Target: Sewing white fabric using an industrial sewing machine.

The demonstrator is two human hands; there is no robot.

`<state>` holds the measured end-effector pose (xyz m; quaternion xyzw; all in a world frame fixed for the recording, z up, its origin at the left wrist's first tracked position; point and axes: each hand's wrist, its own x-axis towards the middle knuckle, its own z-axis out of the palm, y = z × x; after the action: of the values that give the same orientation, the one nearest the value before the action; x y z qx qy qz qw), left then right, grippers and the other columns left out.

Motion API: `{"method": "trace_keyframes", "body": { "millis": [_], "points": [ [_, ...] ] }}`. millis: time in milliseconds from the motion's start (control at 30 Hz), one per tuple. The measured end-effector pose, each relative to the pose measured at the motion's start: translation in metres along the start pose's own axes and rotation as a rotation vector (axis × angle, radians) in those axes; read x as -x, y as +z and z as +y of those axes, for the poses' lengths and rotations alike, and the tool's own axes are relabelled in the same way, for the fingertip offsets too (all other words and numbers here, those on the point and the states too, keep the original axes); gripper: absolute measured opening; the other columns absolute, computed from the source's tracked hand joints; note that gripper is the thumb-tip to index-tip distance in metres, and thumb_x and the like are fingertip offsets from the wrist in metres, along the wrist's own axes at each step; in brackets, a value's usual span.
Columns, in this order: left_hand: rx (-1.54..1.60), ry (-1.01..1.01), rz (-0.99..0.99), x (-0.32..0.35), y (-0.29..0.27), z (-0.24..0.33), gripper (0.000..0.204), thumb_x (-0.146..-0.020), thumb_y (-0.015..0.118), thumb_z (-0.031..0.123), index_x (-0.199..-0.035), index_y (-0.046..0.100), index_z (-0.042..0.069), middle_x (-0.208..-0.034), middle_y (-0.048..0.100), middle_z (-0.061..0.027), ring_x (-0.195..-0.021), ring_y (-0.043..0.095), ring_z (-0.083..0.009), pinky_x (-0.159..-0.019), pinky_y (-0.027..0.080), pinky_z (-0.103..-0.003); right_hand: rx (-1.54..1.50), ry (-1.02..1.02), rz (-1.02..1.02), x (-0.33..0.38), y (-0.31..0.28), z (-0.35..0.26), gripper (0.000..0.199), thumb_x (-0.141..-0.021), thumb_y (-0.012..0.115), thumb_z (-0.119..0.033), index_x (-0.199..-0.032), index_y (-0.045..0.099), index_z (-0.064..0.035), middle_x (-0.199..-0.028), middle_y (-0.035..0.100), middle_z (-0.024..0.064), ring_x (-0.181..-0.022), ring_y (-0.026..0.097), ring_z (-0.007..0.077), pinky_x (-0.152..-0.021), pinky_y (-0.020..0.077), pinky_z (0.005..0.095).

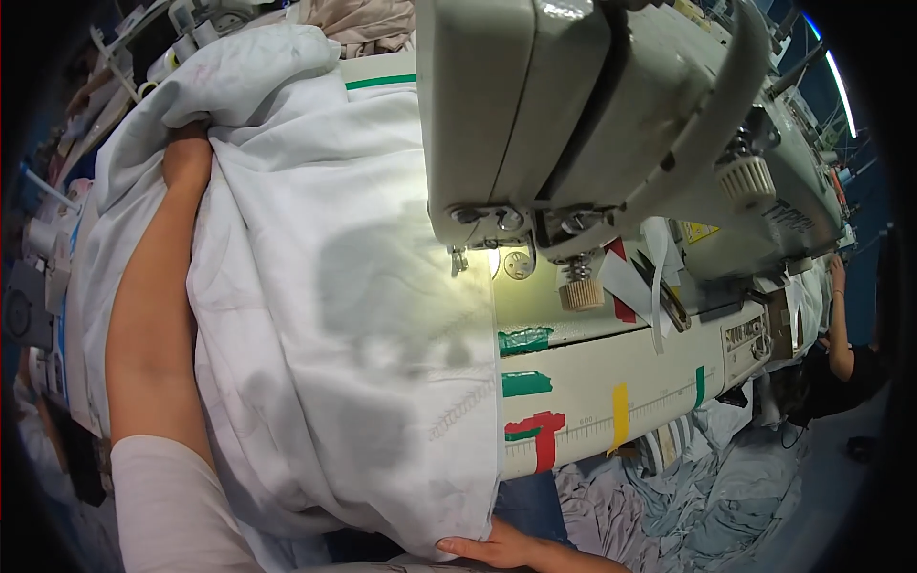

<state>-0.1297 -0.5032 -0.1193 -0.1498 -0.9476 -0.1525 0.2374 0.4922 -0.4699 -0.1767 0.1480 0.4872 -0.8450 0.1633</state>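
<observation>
A large sheet of white cloth (363, 286) lies over the left half of the sewing machine table and drapes off its front edge. My left arm reaches far across it, and my left hand (188, 158) is tucked under a raised fold at the back, its fingers hidden. Low at the front, my right hand (501, 548) pinches the cloth's near right corner, thumb on top. The cloth's straight right edge runs beside the needle area under the lit sewing machine head (516, 124). The presser foot (459, 259) is above the cloth; whether it touches cannot be told.
Scissors (669, 291) and paper scraps lie right of the needle. Coloured tape strips (544, 435) mark the table's front edge. Crumpled grey-blue fabric (707, 497) is heaped below at right. Another person (836, 372) is at far right. Thread cones (162, 65) stand at back left.
</observation>
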Motion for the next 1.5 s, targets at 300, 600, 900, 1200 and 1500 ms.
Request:
{"method": "trace_keyframes", "body": {
  "millis": [300, 600, 900, 1200, 1500],
  "points": [
    [0.628, 0.270, -0.725, 0.046, -0.101, -0.005, 0.073, -0.078, 0.069, 0.024, -0.138, 0.036, -0.002, -0.135, 0.047, -0.0182, -0.128, 0.042, -0.0255, -0.107, 0.030, -0.033, 0.145, -0.068, 0.098, 0.008, 0.009, -0.013, 0.032, -0.093, 0.058, -0.022, -0.116, 0.058, -0.0001, -0.109, 0.063, 0.0116, -0.101, 0.057, 0.0182, -0.089, 0.0446, 0.0306],
    [-0.153, -0.122, -0.249, 0.138, -0.145, -0.275, 0.064, -0.088, 0.052, 0.051, -0.107, 0.060, -0.009, -0.099, 0.060, -0.0355, -0.098, 0.057, -0.0492, -0.083, 0.045, -0.050, 0.050, -0.104, 0.653, 0.038, 0.025, 0.004, 0.023, -0.086, 0.064, -0.003, -0.108, 0.061, 0.0006, -0.096, 0.066, 0.0028, -0.086, 0.057, 0.0056, -0.076, 0.0466, 0.0223],
    [-0.336, -0.046, 0.393, -0.225, -0.276, -0.258, 0.072, -0.085, 0.043, 0.067, -0.104, 0.068, 0.002, -0.103, 0.066, -0.0220, -0.097, 0.063, -0.0358, -0.076, 0.048, -0.047, -0.118, -0.392, 0.644, 0.059, 0.056, -0.012, 0.072, -0.082, 0.066, 0.003, -0.140, 0.024, -0.0037, -0.106, 0.063, 0.0133, -0.099, 0.061, 0.0161, -0.086, 0.0474, 0.0281],
    [-0.065, 0.522, -0.336, 0.119, -0.079, -0.102, 0.057, -0.093, 0.044, 0.045, -0.141, 0.037, 0.015, -0.144, 0.037, -0.0161, -0.132, 0.033, -0.0376, -0.106, 0.028, -0.046, 0.553, -0.434, 0.761, 0.055, 0.032, 0.001, 0.069, -0.082, 0.065, 0.002, -0.142, 0.030, -0.0027, -0.118, 0.058, 0.0183, -0.104, 0.058, 0.0146, -0.088, 0.0457, 0.0259],
    [-0.100, 0.338, -0.329, 0.110, -0.077, -0.129, 0.058, -0.092, 0.038, 0.050, -0.141, 0.037, 0.018, -0.139, 0.041, -0.0151, -0.126, 0.039, -0.0374, -0.102, 0.030, -0.050, 0.421, -0.190, 0.619, 0.053, 0.020, 0.014, 0.064, -0.081, 0.067, 0.001, -0.135, 0.032, 0.0011, -0.115, 0.057, 0.0161, -0.099, 0.060, 0.0167, -0.082, 0.0494, 0.0276]
  ]
}}
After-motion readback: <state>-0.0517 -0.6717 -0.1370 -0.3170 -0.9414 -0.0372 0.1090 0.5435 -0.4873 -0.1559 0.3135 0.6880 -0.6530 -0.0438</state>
